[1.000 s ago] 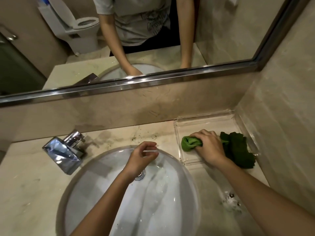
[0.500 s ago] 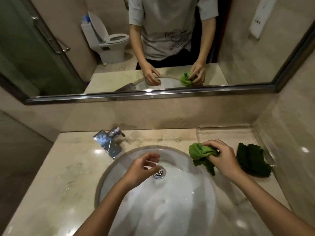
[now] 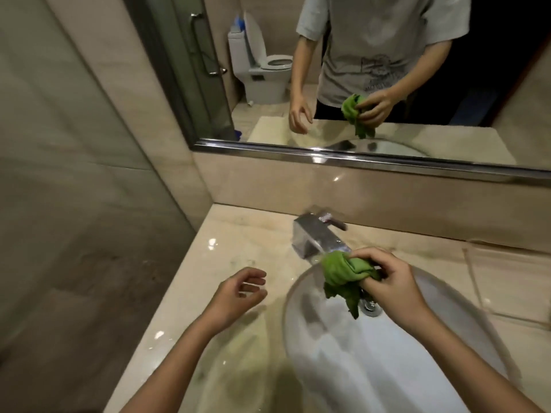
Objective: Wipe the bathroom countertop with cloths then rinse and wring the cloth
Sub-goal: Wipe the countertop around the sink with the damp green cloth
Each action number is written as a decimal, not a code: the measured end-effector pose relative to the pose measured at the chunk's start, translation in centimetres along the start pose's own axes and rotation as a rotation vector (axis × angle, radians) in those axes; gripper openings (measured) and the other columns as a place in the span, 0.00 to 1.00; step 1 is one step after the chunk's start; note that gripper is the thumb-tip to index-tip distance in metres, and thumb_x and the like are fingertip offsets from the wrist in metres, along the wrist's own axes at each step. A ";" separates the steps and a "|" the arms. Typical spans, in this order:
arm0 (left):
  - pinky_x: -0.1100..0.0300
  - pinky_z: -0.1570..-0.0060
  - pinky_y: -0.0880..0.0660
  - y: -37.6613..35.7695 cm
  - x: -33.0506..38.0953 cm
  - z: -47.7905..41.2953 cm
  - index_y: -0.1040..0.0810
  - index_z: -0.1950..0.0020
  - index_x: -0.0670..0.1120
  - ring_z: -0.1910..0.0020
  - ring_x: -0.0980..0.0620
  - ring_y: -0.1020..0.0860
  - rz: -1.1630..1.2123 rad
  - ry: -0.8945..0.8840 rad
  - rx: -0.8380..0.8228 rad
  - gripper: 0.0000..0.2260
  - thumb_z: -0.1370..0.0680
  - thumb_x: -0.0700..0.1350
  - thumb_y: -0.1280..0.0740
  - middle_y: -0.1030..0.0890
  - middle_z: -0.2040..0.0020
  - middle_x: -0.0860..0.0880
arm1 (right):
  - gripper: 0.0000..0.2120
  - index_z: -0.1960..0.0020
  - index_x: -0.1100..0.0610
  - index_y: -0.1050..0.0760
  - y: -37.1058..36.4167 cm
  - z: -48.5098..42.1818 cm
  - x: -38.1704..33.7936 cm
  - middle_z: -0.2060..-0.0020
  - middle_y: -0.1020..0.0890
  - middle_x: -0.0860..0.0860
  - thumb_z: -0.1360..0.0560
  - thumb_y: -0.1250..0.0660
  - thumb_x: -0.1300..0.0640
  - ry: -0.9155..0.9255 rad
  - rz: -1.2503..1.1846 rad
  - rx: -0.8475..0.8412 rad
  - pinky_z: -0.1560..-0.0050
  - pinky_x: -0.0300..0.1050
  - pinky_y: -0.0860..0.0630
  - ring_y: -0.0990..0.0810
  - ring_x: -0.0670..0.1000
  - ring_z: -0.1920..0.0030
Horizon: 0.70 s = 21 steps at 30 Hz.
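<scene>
Bunched light-green cloth (image 3: 343, 271): held in the air over the far left part of the white round sink basin (image 3: 417, 368), just on the near side of the spout of the chrome block-shaped faucet (image 3: 313, 236). Cannot tell whether cloth and spout touch. A loose tail of the cloth hangs down toward the metal drain plug (image 3: 370, 309).

Right hand (image 3: 390, 283): fingers and thumb curled round the right end of the cloth, grasping it.

Left hand (image 3: 238, 293): above the glossy beige marble countertop (image 3: 232, 242), left of the basin, well apart from the cloth. Fingers loosely curled and pointing right, nothing in them.

Clear plastic tray (image 3: 507, 281): on the countertop at the right edge of view.

Metal-framed wall mirror (image 3: 387, 162): above the far backsplash. Its reflection repeats both hands and the cloth, and shows a white toilet (image 3: 265, 76). The view is somewhat motion-blurred.
</scene>
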State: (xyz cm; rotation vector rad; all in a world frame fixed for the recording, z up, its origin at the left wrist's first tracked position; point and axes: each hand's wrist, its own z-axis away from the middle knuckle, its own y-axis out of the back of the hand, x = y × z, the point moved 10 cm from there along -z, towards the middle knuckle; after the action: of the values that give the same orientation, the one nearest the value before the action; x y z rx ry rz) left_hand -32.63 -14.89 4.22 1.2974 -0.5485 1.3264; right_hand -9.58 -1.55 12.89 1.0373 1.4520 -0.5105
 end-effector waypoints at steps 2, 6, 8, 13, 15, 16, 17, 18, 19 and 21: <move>0.53 0.48 0.24 4.0 -1.7 -0.2 0.22 0.48 0.50 0.57 0.57 0.20 0.000 0.013 0.056 0.12 0.30 0.41 0.27 0.18 0.52 0.50 | 0.22 0.56 0.44 0.21 -4.0 -1.4 -0.7 0.58 0.20 0.44 0.38 0.37 0.69 0.006 -0.006 -0.024 0.62 0.41 0.26 0.22 0.46 0.59; 0.55 0.50 0.23 10.2 -5.1 -1.2 0.22 0.49 0.51 0.56 0.58 0.20 -0.031 0.034 0.135 0.14 0.34 0.48 0.30 0.18 0.52 0.50 | 0.21 0.56 0.43 0.21 -11.5 -4.9 -0.1 0.58 0.20 0.43 0.39 0.37 0.66 0.023 0.059 -0.069 0.55 0.38 0.26 0.22 0.46 0.55; 0.55 0.50 0.23 12.5 -6.9 -2.2 0.22 0.49 0.51 0.56 0.58 0.20 -0.030 0.041 0.176 0.15 0.35 0.49 0.30 0.18 0.52 0.50 | 0.22 0.57 0.41 0.22 -14.8 -6.9 1.4 0.58 0.20 0.46 0.38 0.37 0.67 0.021 0.093 -0.106 0.53 0.38 0.27 0.22 0.46 0.54; 0.58 0.53 0.24 15.3 -10.2 -4.9 0.22 0.50 0.53 0.59 0.61 0.21 -0.002 0.054 0.232 0.15 0.35 0.50 0.30 0.18 0.53 0.50 | 0.28 0.58 0.40 0.25 -19.8 -11.0 6.4 0.58 0.22 0.47 0.38 0.33 0.74 -0.002 0.213 -0.110 0.54 0.41 0.27 0.24 0.43 0.55; 0.65 0.56 0.25 15.2 -10.8 -5.9 0.23 0.50 0.54 0.58 0.61 0.22 -0.012 0.043 0.229 0.14 0.34 0.49 0.28 0.19 0.51 0.51 | 0.25 0.55 0.42 0.25 -21.0 -11.8 8.0 0.56 0.22 0.47 0.37 0.31 0.73 -0.028 0.248 -0.123 0.53 0.40 0.28 0.24 0.44 0.54; 0.67 0.57 0.26 15.1 -10.9 -6.4 0.23 0.49 0.54 0.57 0.59 0.21 -0.021 0.038 0.229 0.13 0.32 0.46 0.27 0.19 0.50 0.51 | 0.24 0.52 0.44 0.25 -21.5 -11.9 8.6 0.54 0.23 0.47 0.36 0.30 0.71 -0.049 0.264 -0.152 0.52 0.37 0.28 0.25 0.45 0.53; 0.68 0.58 0.27 14.9 -11.0 -6.7 0.23 0.49 0.54 0.56 0.57 0.21 -0.038 0.032 0.233 0.13 0.30 0.42 0.26 0.19 0.49 0.51 | 0.23 0.49 0.45 0.25 -21.9 -12.0 9.1 0.52 0.23 0.47 0.35 0.28 0.69 -0.071 0.276 -0.185 0.52 0.33 0.30 0.25 0.45 0.52; 0.68 0.58 0.27 14.8 -11.1 -7.0 0.24 0.49 0.54 0.55 0.56 0.22 -0.066 0.022 0.241 0.14 0.29 0.40 0.26 0.20 0.48 0.52 | 0.24 0.45 0.45 0.26 -22.2 -11.9 9.4 0.51 0.24 0.47 0.35 0.27 0.66 -0.088 0.278 -0.212 0.51 0.29 0.31 0.26 0.43 0.51; 0.68 0.58 0.28 14.5 -11.1 -7.2 0.24 0.48 0.54 0.54 0.55 0.22 -0.101 0.007 0.244 0.15 0.29 0.39 0.27 0.21 0.47 0.52 | 0.25 0.43 0.46 0.27 -22.2 -11.8 9.6 0.49 0.25 0.45 0.34 0.25 0.64 -0.100 0.270 -0.227 0.51 0.28 0.32 0.27 0.41 0.49; 0.72 0.56 0.30 13.6 -10.6 -7.5 0.25 0.43 0.54 0.50 0.57 0.23 -0.176 -0.039 0.220 0.17 0.28 0.41 0.27 0.24 0.43 0.54 | 0.27 0.40 0.45 0.29 -21.4 -11.2 9.5 0.47 0.27 0.41 0.34 0.25 0.63 -0.116 0.240 -0.218 0.50 0.28 0.32 0.28 0.36 0.47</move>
State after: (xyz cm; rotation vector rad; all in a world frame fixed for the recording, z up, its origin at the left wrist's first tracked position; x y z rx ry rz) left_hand -50.21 -15.62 -2.40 1.5181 -0.3123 1.2428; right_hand -32.32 -0.36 0.35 0.9740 1.2306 -0.2297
